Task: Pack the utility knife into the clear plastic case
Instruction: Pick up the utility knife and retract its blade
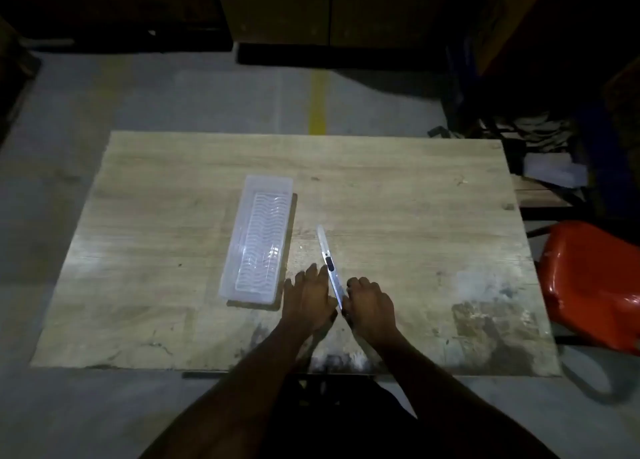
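Just below the centre of the frame, your left hand point(309, 297) and right hand point(371, 303) meet on either side of the utility knife point(330, 264). The left hand lies with its fingers stretched forward along the knife's left edge, touching it; the right hand is curled at the near end of the handle. In this dim light it cannot be told whether either hand has truly closed on the knife or only rests against it. The knife points up-frame and slightly left, its near end between your hands and its far tip free, over the table point(415, 199); whether it is lifted or flat on the surface is unclear. Left of the hands and just beside them sits the clear plastic case point(258, 237), a long open tray with a ribbed floor, set lengthwise up-frame and apart from the knife. Nothing lies inside it. By this showing the task stands at its opening step: the knife is in contact, not yet moved. What remains, in all likelihood, is the carry leftward and the lowering into the tray. An orange chair point(592, 285) stands at the right edge.
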`<action>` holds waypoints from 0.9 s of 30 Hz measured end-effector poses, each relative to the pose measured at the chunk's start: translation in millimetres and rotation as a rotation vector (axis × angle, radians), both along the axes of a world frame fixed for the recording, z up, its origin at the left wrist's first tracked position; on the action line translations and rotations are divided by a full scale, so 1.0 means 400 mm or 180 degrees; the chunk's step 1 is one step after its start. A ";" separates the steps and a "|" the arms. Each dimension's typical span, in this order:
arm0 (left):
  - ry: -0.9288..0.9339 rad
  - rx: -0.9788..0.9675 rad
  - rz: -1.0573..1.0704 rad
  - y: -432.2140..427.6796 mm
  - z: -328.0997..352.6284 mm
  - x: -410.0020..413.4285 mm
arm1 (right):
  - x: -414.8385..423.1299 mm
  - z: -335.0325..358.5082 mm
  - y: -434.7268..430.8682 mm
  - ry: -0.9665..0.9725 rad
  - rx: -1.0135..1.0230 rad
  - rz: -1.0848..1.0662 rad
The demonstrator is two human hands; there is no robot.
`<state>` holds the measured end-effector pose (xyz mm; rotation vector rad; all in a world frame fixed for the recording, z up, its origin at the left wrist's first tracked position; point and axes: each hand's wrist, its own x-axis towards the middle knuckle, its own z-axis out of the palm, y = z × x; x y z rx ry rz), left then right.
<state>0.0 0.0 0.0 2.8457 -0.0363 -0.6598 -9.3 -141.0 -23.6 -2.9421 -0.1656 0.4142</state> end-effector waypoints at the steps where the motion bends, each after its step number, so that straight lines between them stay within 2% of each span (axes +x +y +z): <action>1: 0.0199 -0.0223 0.0138 0.003 -0.005 0.008 | 0.006 -0.003 0.010 0.0144 0.0126 -0.0101; 6: 0.0557 -0.1201 0.1517 0.001 -0.001 0.047 | 0.065 0.003 0.070 0.0337 0.0649 -0.0763; 11: 0.0811 -0.1697 0.2173 0.002 -0.001 0.094 | 0.140 -0.002 0.129 0.0287 0.0596 -0.1162; 13: 0.0828 -0.1802 0.2291 0.005 -0.002 0.098 | 0.158 -0.010 0.146 0.0313 0.0469 -0.1191; 16: 0.0796 -0.1859 0.2080 0.020 -0.017 0.100 | 0.171 -0.024 0.157 0.0473 0.0340 -0.1173; 18: 0.0942 -0.2047 0.2290 0.030 -0.019 0.103 | 0.173 -0.029 0.163 0.0569 0.0313 -0.1172; 22: 0.1009 -0.1975 0.2197 0.033 -0.007 0.116 | 0.175 -0.035 0.177 0.0547 0.0232 -0.1268; 25: 0.1135 -0.1754 0.1985 0.029 0.002 0.129 | 0.181 -0.034 0.180 0.0524 0.0307 -0.1275; 27: 0.1254 -0.1964 0.2235 0.032 0.002 0.139 | 0.183 -0.026 0.180 0.0514 0.0458 -0.1339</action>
